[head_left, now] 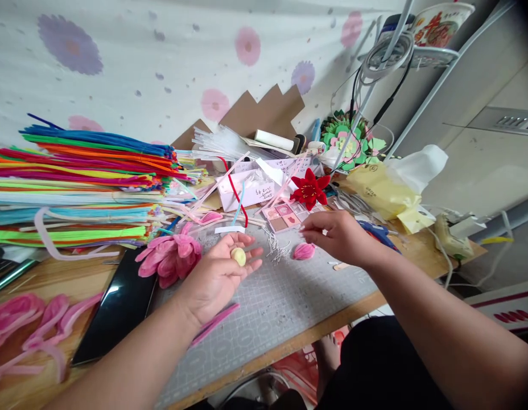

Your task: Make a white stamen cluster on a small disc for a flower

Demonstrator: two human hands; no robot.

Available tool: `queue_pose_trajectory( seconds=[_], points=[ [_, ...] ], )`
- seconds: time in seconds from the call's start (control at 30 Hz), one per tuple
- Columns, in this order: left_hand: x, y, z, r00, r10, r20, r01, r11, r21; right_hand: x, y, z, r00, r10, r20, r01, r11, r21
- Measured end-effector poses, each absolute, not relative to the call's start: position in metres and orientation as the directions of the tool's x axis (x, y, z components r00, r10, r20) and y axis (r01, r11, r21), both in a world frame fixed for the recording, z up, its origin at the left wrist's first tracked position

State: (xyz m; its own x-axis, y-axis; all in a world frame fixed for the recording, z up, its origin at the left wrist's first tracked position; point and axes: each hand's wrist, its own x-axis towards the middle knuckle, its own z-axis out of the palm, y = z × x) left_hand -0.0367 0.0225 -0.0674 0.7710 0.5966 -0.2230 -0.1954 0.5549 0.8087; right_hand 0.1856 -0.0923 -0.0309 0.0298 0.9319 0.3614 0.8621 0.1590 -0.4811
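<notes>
My left hand (217, 273) is palm up, its thumb and fingers around a small pale yellow ball (238, 257). My right hand (338, 234) hovers over the mat with its fingertips pinched together; anything between them is too small to make out. Just below those fingertips lies a pink fuzzy petal (304, 251). Between the hands is a small heap of thin white stamen-like strands (277, 249). Left of my left hand sits a pink fuzzy flower (172, 257). Pink strips (215, 324) lie under my left wrist on the grey cutting mat (264, 330).
Colourful bundles of pipe cleaners (85, 182) are stacked at the left. Nearby lie a black glossy tablet-like slab (119, 307) and loose pink strips (37, 324). Behind the mat are a powder palette (285, 216), a red flower (310, 189) and a yellow tissue pack (381, 188).
</notes>
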Motion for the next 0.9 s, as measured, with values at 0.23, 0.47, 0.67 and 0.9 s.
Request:
queue_pose_trajectory(
  seconds=[0.23,0.47,0.67,0.9],
  points=[
    [-0.037,0.020,-0.065,0.823,0.536,-0.188,-0.158,0.534,0.830,0.170,-0.092,-0.029,0.025,0.906,0.424,0.855,0.201,-0.479],
    [-0.036,0.017,-0.060,0.830,0.501,-0.246,-0.172,0.648,0.742,0.157,-0.089,-0.029,-0.061,0.862,0.504,0.798,0.345,-0.494],
    [-0.035,0.012,-0.061,0.842,0.487,-0.233,-0.183,0.664,0.725,0.138,-0.075,-0.037,-0.070,0.807,0.587,0.794,0.401,-0.456],
    [-0.033,0.008,-0.063,0.822,0.538,-0.188,-0.091,0.450,0.888,0.131,-0.070,-0.041,0.136,0.863,0.486,0.688,0.271,-0.673]
  ],
)
